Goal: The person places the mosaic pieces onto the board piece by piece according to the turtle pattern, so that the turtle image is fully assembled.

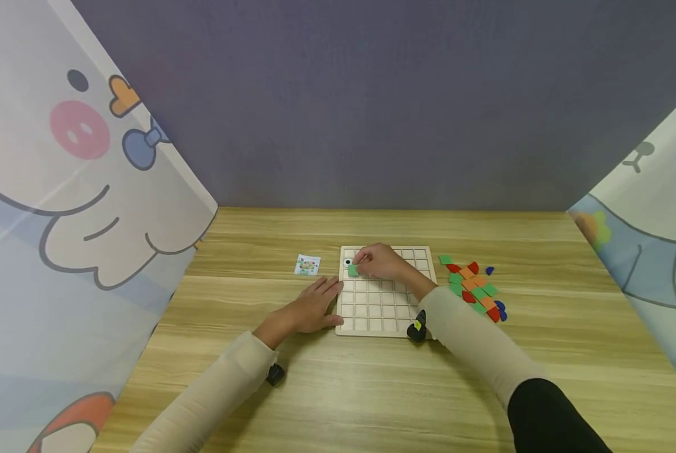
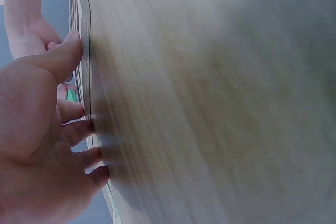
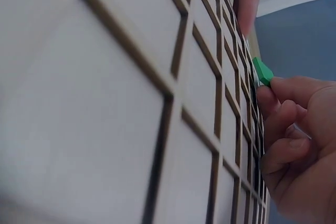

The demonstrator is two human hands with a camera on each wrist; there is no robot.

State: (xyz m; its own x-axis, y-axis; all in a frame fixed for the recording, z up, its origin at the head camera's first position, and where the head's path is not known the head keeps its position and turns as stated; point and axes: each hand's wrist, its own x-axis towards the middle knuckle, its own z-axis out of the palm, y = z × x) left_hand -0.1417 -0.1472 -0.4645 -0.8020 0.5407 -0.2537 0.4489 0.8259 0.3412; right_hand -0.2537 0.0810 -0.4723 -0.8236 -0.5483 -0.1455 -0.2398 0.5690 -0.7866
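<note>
A pale wooden grid board point(image 1: 375, 325) with square compartments lies on the table. My right hand point(image 1: 382, 261) is over its upper left part and pinches a green square tile point(image 3: 262, 72) between thumb and fingertip. From above, the green tile overlaps a compartment near the board's left side. Just above it sits a white piece with a black dot point(image 1: 347, 262), in the top left compartment. My left hand point(image 1: 314, 306) lies flat at the board's left edge, its fingers spread and the fingertips touching the rim point(image 2: 87, 51).
A small printed picture card point(image 1: 307, 265) lies left of the board. To the right, several flat pieces form a loose group: green and orange squares point(image 1: 478, 281), red wedges point(image 1: 468, 296) and blue half-rounds point(image 1: 501, 307). A grey wall point(image 1: 394, 126) rises behind the table.
</note>
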